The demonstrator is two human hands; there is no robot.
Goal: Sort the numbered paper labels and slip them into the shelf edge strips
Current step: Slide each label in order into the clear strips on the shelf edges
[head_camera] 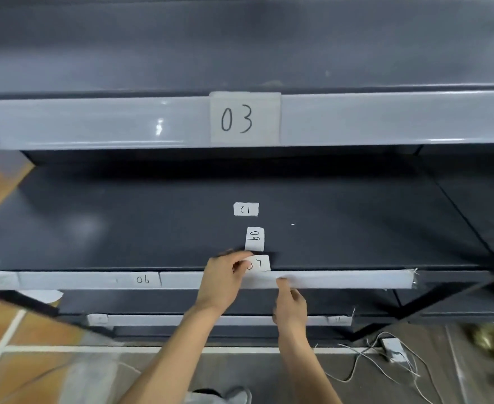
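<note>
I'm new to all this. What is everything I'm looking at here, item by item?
Shelves: several, dark grey, stacked one above another.
Edge strips: three in view, pale grey, along the shelf fronts.
Label 03: one, white, in the top strip.
Label 06: one, white, in the middle strip, left of the hands.
Label 07: one, white, at the middle strip's top edge, pinched by the left hand.
Loose labels: two, white, lying on the middle shelf behind label 07.
Cables: a tangle, white, on the floor at right.
Left hand: gripping label 07.
Right hand: fingertip on the middle strip; grip holds nothing visible.
</note>
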